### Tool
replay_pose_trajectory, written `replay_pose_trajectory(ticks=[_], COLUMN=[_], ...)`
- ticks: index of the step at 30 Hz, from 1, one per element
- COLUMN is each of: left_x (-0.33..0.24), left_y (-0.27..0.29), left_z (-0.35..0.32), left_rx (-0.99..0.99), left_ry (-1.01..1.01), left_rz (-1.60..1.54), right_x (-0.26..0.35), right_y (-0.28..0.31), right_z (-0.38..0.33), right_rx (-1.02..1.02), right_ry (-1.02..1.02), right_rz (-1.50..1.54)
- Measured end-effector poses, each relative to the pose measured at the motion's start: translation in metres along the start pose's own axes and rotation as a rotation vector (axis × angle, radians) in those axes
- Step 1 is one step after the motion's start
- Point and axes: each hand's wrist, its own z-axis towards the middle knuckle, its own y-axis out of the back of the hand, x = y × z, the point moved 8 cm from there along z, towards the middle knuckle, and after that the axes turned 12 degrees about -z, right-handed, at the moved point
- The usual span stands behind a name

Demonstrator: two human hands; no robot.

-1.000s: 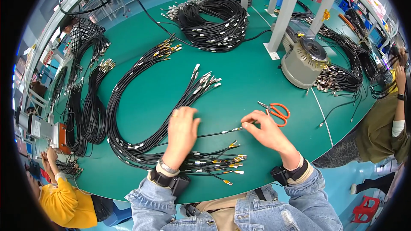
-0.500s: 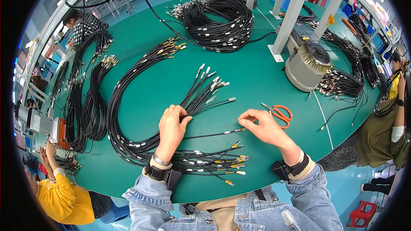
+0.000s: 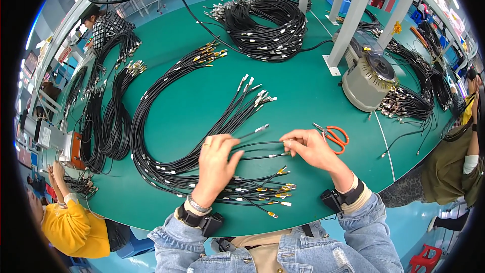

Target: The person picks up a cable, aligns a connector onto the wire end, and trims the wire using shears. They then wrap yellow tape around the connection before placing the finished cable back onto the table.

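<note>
A curved bundle of thin black cables (image 3: 139, 126) lies on the green table, its loose ends fanned to the right in two groups. My left hand (image 3: 216, 164) is over the bundle near the middle, thumb and fingers apart, with cables passing under and beside them. One cable with a white-tagged end (image 3: 261, 128) sticks out by its fingertips. My right hand (image 3: 310, 147) pinches the end of a single black cable (image 3: 262, 144) between thumb and fingers. Below that cable lies another one, and nearer me the ends with yellow and white tags (image 3: 275, 189).
Orange-handled cutters (image 3: 337, 139) lie just right of my right hand. Beyond stand a grey round machine (image 3: 369, 83) and white frame posts (image 3: 332, 63). A big cable coil (image 3: 268, 30) sits at the back; more bundles (image 3: 113, 131) lie left. Co-workers sit around.
My left hand has come off the upper group of cable ends and shifted right and toward me, its fingers parted. A cable now runs to my right hand's pinch, which has hardly moved.
</note>
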Motion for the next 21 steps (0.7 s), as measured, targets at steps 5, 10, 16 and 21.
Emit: replay_pose_trajectory(ticks=[5, 10, 16, 21], left_x=[-0.041, -0.028, -0.038, -0.017], left_y=[-0.031, -0.064, -0.056, -0.051], left_z=[0.003, -0.015, -0.014, -0.031], left_rx=[0.147, 0.237, 0.237, 0.195], left_ry=[0.011, 0.386, 0.231, 0.515], left_rz=[-0.319, -0.803, -0.703, -0.879], right_x=[0.012, 0.012, 0.013, -0.026], right_y=[-0.017, -0.018, 0.019, 0.192], right_z=[-0.013, -0.023, -0.027, -0.064], right_rx=[0.185, 0.291, 0.136, -0.727], right_ry=[0.021, 0.033, 0.074, 0.054], right_rz=[0.190, 0.275, 0.107, 0.065])
